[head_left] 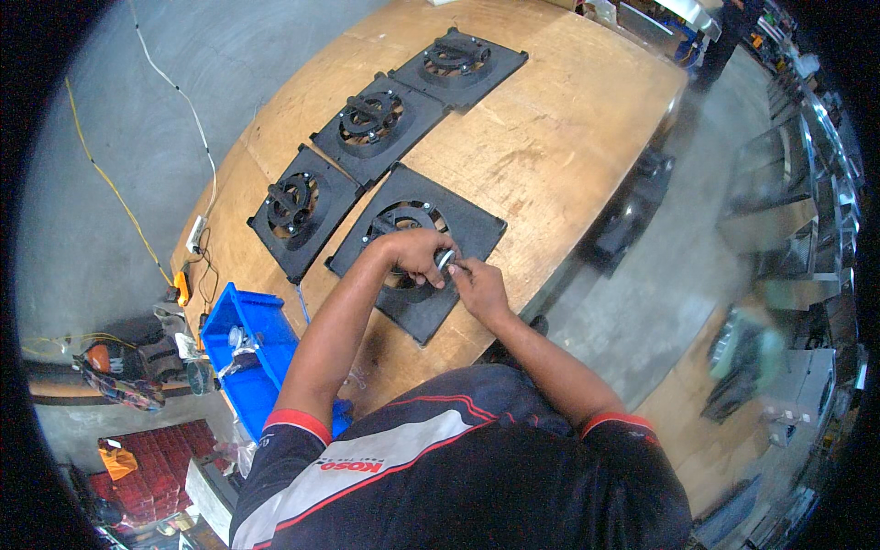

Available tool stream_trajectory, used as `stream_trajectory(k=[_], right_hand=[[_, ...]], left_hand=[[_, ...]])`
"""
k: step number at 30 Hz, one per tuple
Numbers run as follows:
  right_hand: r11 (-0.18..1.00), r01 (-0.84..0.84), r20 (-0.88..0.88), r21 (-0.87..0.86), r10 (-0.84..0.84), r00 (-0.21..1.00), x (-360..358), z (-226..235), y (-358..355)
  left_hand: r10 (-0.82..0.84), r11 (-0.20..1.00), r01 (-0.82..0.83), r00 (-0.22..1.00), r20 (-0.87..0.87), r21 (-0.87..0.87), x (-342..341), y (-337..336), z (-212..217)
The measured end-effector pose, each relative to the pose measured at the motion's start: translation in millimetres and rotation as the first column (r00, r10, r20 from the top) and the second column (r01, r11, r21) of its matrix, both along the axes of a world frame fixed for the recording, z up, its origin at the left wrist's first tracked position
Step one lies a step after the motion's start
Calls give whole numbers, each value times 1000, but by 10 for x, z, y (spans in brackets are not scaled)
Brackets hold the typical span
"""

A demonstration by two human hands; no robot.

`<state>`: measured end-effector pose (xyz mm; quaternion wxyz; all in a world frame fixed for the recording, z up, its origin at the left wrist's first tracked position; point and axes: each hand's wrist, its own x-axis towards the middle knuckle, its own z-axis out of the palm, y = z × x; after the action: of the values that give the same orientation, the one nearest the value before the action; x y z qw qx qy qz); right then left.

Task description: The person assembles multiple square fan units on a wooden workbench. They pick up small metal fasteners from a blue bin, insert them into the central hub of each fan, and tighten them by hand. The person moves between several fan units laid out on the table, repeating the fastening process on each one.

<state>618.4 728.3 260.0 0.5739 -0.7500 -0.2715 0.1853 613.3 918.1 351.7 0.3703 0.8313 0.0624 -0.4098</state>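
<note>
A square black plastic panel (465,217) with a round opening and a ringed centre lies in front of me on the wooden table. Over its right part, my left hand (417,254) grips a small round piece with a pale rim (445,258), which looks like a little roll of tape. The fingertips of my right hand (480,286) are pinched at the lower right edge of that piece. My fingers partly cover it, and my left hand hides some of the panel's centre.
Three similar black panels (424,109) lie in a row beyond, on the wooden table (541,119). A blue plastic bin (266,316) with small items in clear bags stands at the left near edge. Cables and a power strip (195,235) are at the left edge.
</note>
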Motion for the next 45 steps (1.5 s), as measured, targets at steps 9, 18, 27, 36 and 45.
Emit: stream_trajectory(k=[9, 18, 27, 36, 45], right_hand=[[953, -133, 30, -272, 146, 989, 149, 192, 44], [916, -204, 164, -345, 273, 948, 145, 107, -10], [936, -333, -603, -111, 203, 771, 221, 22, 43], [945, -145, 319, -292, 240, 917, 93, -17, -23], [965, -91, 517, -244, 209, 830, 83, -155, -70]], left_hand=[[21, 1000, -21, 1000, -23, 0, -7, 0, 11], [31, 999, -31, 1000, 4, -44, -23, 61, -140], [25, 1000, -25, 1000, 4, -16, -13, 23, -37], [36, 999, -36, 999, 25, -18, -39, 38, -82], [22, 1000, -21, 999, -35, 21, 5, -10, 20]])
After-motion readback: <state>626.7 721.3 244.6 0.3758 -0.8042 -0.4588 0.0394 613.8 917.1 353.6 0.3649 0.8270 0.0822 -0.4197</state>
